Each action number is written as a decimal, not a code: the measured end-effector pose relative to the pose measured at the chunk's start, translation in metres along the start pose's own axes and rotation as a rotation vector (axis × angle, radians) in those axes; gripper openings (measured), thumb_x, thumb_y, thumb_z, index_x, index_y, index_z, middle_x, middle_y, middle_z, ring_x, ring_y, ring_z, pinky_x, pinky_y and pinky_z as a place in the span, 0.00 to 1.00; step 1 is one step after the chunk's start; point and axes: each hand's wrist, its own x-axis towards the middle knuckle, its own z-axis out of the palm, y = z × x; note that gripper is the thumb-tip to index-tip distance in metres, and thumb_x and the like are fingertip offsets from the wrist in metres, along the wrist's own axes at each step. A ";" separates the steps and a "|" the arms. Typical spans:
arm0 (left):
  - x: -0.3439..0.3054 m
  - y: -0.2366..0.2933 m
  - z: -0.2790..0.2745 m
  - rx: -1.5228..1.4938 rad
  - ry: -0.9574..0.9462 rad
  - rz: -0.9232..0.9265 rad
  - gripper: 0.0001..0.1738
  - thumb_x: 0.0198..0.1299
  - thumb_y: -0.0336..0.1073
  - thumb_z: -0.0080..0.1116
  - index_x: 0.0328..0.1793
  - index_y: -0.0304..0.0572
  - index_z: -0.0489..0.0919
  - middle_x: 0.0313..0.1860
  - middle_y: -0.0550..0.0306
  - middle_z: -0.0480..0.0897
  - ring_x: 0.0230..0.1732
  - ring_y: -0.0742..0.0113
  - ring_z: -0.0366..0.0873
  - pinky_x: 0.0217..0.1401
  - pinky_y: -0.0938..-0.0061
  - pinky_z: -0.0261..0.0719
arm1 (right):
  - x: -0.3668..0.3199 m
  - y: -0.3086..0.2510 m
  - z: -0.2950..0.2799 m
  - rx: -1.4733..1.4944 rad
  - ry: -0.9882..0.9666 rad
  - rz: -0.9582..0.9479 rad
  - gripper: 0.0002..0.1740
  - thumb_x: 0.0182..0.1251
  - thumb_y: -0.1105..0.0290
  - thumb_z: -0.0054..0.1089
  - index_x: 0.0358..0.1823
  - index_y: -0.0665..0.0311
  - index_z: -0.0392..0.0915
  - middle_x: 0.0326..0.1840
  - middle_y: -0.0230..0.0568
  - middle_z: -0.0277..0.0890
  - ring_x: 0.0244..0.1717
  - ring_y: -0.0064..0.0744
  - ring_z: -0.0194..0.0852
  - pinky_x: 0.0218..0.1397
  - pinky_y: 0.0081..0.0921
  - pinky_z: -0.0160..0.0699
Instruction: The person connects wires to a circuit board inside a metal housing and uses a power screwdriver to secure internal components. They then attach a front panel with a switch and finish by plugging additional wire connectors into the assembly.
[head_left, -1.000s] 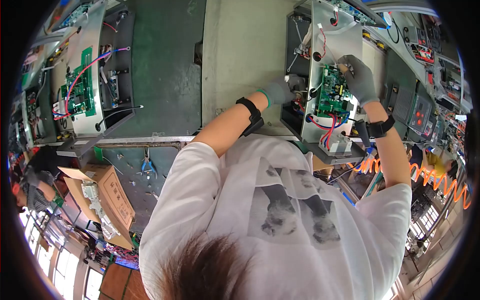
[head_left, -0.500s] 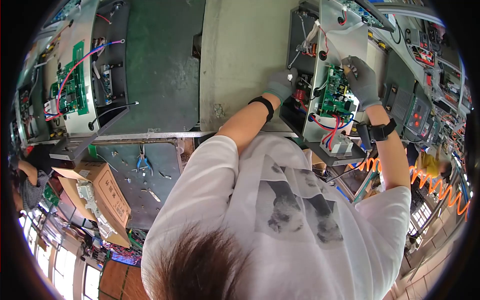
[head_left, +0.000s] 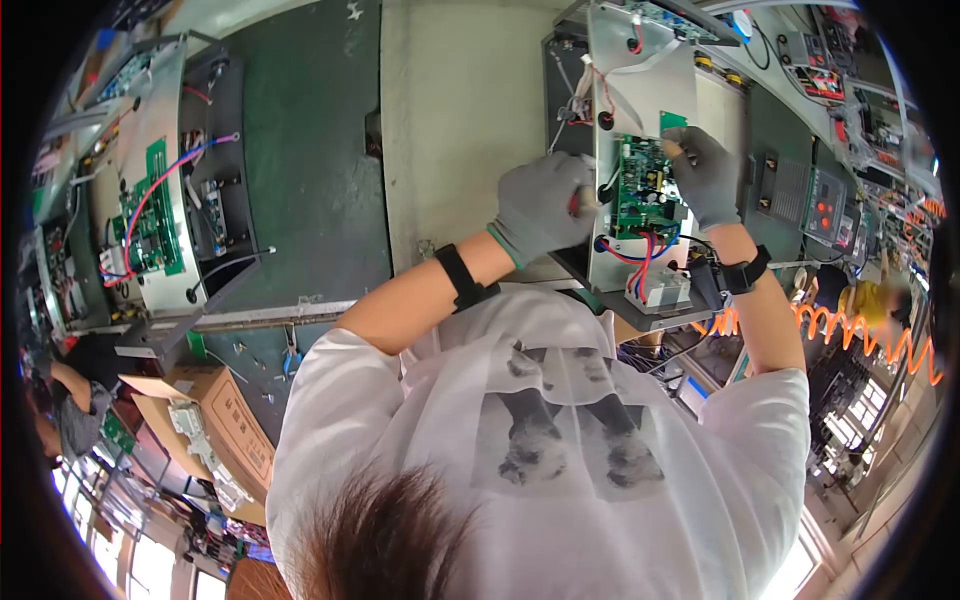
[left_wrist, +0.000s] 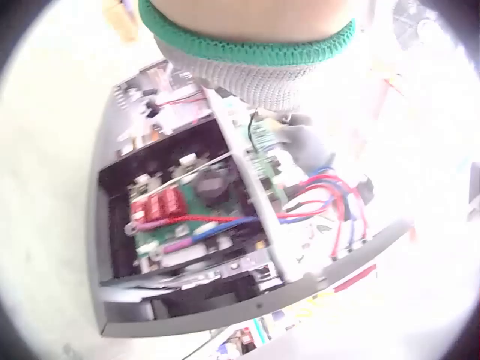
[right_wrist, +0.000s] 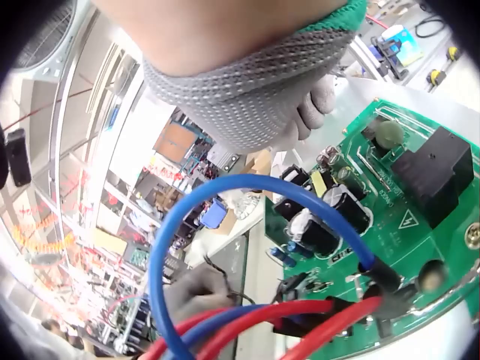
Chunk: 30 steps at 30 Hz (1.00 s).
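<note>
My gloved left hand (head_left: 545, 205) is at the left edge of an upright metal panel (head_left: 640, 90), fingers curled. A black wire (left_wrist: 253, 127) runs from under its glove toward the green circuit board (head_left: 643, 188), and the fingertips pinch it. Something dark red shows beside the palm. My gloved right hand (head_left: 705, 175) is at the board's upper right edge, bare thumb tip over it and other fingers (right_wrist: 322, 94) curled; I cannot tell what it pinches. Red and blue wires (right_wrist: 259, 184) arch from the board's lower end.
The dark housing (left_wrist: 105, 225) left of the panel holds red components and ringed cables. A similar unit (head_left: 165, 200) stands at far left. Below it are an open carton (head_left: 225, 415) and blue-handled pliers (head_left: 291, 362). An orange coiled hose (head_left: 830, 325) hangs at right.
The left hand has come up out of the housing to the panel's edge beside the board. The right hand stays at the board's upper edge. The head view has shifted slightly.
</note>
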 end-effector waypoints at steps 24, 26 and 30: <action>0.116 0.030 0.061 0.034 -0.395 0.173 0.09 0.56 0.28 0.55 0.42 0.45 0.80 0.32 0.52 0.82 0.33 0.59 0.77 0.38 0.68 0.75 | -0.101 0.024 -0.074 0.524 0.029 0.270 0.21 0.62 0.68 0.56 0.58 0.62 0.71 0.49 0.42 0.76 0.45 0.32 0.78 0.45 0.30 0.77; 0.118 0.035 0.061 0.210 -0.384 0.278 0.10 0.52 0.29 0.56 0.41 0.51 0.79 0.30 0.56 0.79 0.35 0.58 0.74 0.39 0.66 0.73 | -0.123 0.023 -0.078 0.296 0.072 0.283 0.21 0.59 0.68 0.57 0.55 0.62 0.73 0.47 0.47 0.75 0.44 0.41 0.78 0.45 0.31 0.77; 0.122 0.048 0.063 0.601 -0.372 0.501 0.10 0.49 0.31 0.57 0.39 0.51 0.79 0.30 0.57 0.79 0.36 0.57 0.74 0.40 0.64 0.73 | -0.153 0.021 -0.065 0.303 0.147 0.380 0.19 0.55 0.68 0.57 0.50 0.64 0.75 0.44 0.49 0.75 0.43 0.50 0.76 0.45 0.35 0.75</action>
